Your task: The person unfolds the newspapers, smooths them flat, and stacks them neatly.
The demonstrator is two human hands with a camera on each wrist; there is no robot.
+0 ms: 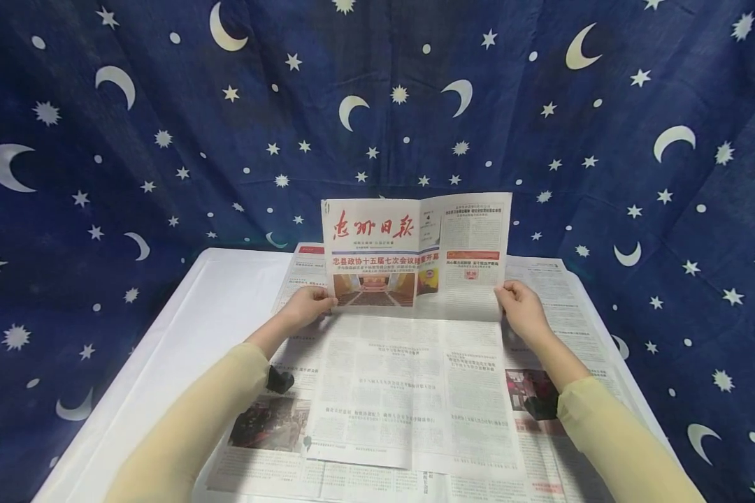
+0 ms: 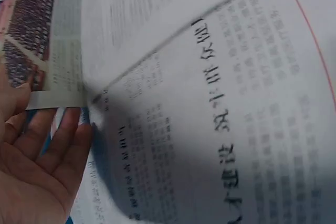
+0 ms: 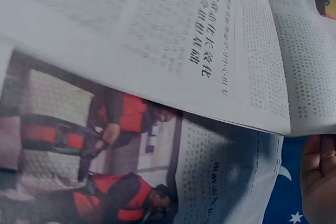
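A newspaper [image 1: 365, 377] with red masthead characters spreads between my two hands. Its upper part stands raised and shows a printed hall photo, while the lower part slopes down toward the table; a crease runs across between them. At the left edge my left hand [image 1: 308, 307] pinches the paper, thumb in front and fingers behind, as the left wrist view shows. My right hand [image 1: 523, 306] pinches the opposite edge at about the same height. In the right wrist view only part of that right hand [image 3: 319, 182] appears, under the paper's edge.
Other newspaper sheets [image 1: 258, 471] lie flat underneath on a white table [image 1: 207, 307]. Behind the table hangs a dark blue cloth [image 1: 377, 63] with moons and stars. Dark wrist cameras sit on both forearms.
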